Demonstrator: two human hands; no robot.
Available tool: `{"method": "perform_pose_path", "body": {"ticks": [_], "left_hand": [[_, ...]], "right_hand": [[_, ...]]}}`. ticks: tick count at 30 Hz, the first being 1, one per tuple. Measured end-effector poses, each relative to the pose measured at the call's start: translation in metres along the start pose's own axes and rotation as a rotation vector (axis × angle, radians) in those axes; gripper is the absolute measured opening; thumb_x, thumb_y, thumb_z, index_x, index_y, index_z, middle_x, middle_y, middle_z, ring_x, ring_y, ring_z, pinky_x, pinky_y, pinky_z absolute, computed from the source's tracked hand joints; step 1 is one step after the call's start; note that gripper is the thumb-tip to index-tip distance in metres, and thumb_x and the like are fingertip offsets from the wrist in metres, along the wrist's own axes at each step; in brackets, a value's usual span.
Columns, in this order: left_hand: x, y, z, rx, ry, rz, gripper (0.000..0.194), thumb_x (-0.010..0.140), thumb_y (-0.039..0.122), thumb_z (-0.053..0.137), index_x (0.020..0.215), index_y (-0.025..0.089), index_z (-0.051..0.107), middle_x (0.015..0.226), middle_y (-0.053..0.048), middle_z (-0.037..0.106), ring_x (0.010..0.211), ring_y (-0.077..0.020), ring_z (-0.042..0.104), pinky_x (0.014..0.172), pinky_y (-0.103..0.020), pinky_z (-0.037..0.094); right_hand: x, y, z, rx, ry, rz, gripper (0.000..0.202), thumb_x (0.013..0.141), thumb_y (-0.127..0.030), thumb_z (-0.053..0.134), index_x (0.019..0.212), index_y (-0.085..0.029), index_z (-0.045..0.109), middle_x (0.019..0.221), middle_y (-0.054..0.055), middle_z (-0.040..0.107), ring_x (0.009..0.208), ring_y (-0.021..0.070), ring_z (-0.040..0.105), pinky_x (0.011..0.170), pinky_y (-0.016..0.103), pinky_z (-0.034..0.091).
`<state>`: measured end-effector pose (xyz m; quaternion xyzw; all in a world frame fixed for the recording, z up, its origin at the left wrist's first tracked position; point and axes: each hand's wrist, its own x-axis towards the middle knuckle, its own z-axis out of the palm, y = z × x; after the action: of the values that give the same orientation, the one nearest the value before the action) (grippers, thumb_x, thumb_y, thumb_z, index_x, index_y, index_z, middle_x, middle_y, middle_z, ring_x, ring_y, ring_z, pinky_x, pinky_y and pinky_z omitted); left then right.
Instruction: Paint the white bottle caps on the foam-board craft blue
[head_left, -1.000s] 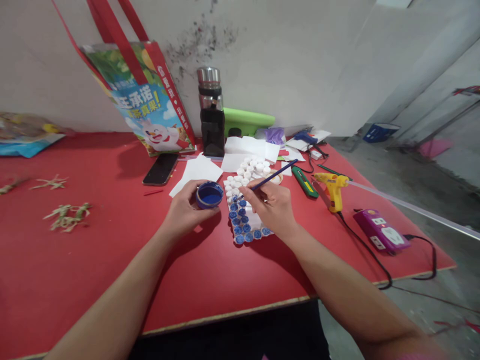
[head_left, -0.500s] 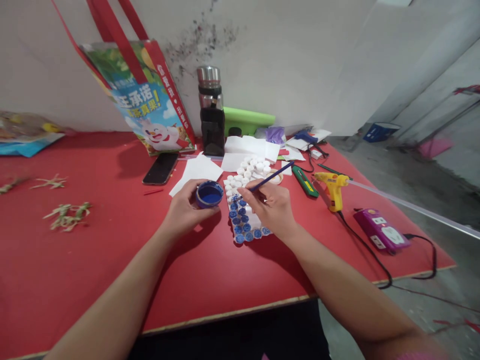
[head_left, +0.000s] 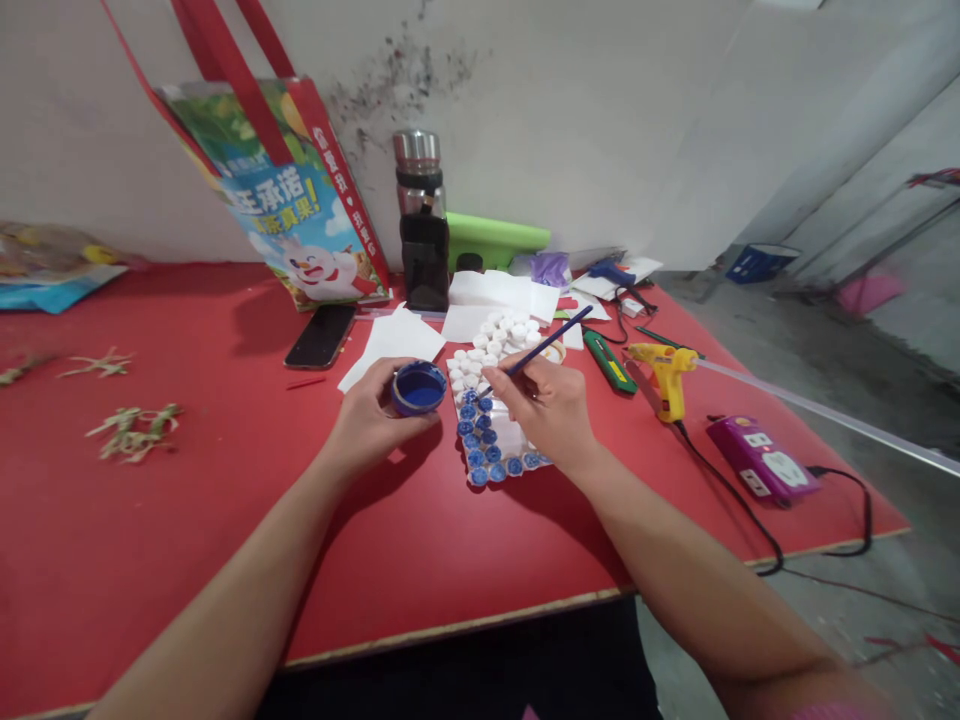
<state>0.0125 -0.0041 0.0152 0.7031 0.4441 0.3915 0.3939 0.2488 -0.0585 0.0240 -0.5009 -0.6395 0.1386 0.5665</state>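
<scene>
My left hand is closed around a small jar of blue paint, its mouth tilted toward me. Between the fingers of my right hand is a thin dark blue paintbrush, its tip down at the blue-painted round pieces. These blue pieces line the left and near edges of a white board. Farther back on the board sit several white round pieces. My right hand covers part of the board's right side.
On the red table, a yellow glue gun, green cutter and purple power strip lie right. A phone, white paper, bottle and printed bag are behind. Woven straw pieces lie left.
My right hand has shifted slightly right, and the paintbrush stands a little steeper, its tip now at the blue pieces. My left hand and the jar have stayed put.
</scene>
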Motion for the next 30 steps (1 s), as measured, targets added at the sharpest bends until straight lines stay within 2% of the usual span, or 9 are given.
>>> {"method": "perform_pose_path", "body": {"ticks": [12,30], "left_hand": [[-0.001,-0.0007,-0.0001,0.011,-0.003,-0.01,0.057,0.073,0.033,0.092,0.124,0.019,0.071,0.129,-0.013,0.076,0.119,-0.0344,0.073,0.11,-0.054,0.058],[0.0,-0.0031,-0.0002,0.009,0.004,-0.003,0.056,0.073,0.032,0.092,0.124,0.021,0.072,0.127,-0.012,0.077,0.118,-0.0343,0.073,0.11,-0.056,0.058]], "right_hand": [[0.0002,0.0033,-0.0003,-0.006,0.038,-0.013,0.03,0.103,-0.047,0.073,0.086,-0.023,0.07,0.061,-0.005,0.063,0.051,0.0102,0.051,0.055,0.029,0.043],[-0.0001,0.0006,0.0003,0.0,0.01,-0.006,0.029,0.104,-0.047,0.073,0.086,-0.023,0.069,0.061,-0.004,0.063,0.052,0.0105,0.052,0.054,0.029,0.043]]}}
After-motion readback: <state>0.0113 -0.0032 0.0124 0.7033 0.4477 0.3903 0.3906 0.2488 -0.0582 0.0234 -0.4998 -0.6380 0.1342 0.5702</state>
